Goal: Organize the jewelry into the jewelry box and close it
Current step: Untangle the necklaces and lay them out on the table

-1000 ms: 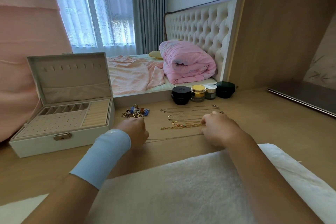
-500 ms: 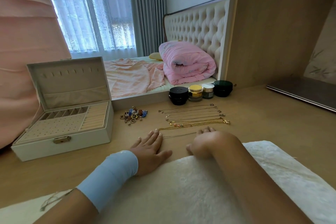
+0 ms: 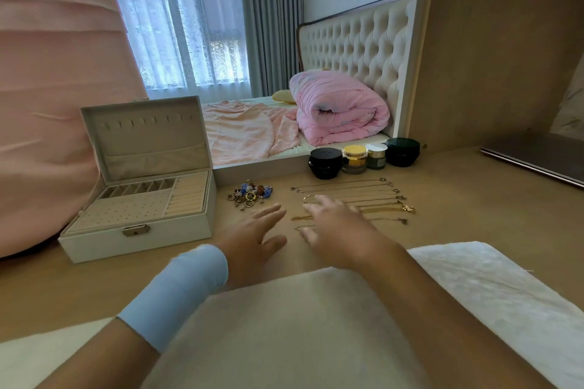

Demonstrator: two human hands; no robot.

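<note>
Jewelry box (image 3: 94, 241), white, stands open at the left of a wooden tabletop (image 3: 474, 215). Its lid (image 3: 145, 136) is tipped upright, and no jewelry can be seen in its tray of slots and ring rolls. Just to the right of the box, toward the back, lies a small heap of rings and charms (image 3: 249, 194). Further right, several gold chains (image 3: 373, 196) are laid out one behind another, each running left to right across the person's front.

The left hand (image 3: 252, 237), with a pale blue wristband (image 3: 177, 290) on its wrist, is flat with fingers spread in the gap between the heap and the chains, holding nothing. The right hand (image 3: 335, 230) reaches over the left ends of the nearer chains with fingers splayed. It is blurred, so whether it touches a chain cannot be told. The two hands are side by side and slightly apart.

The box lies to the left of both hands, and the left hand is the nearer one. A chain lifted by the right hand would likely have to travel leftward past the heap.

Four cosmetic jars (image 3: 325, 163) sit behind the chains, and a white fluffy cloth (image 3: 316, 325) covers the near edge.
</note>
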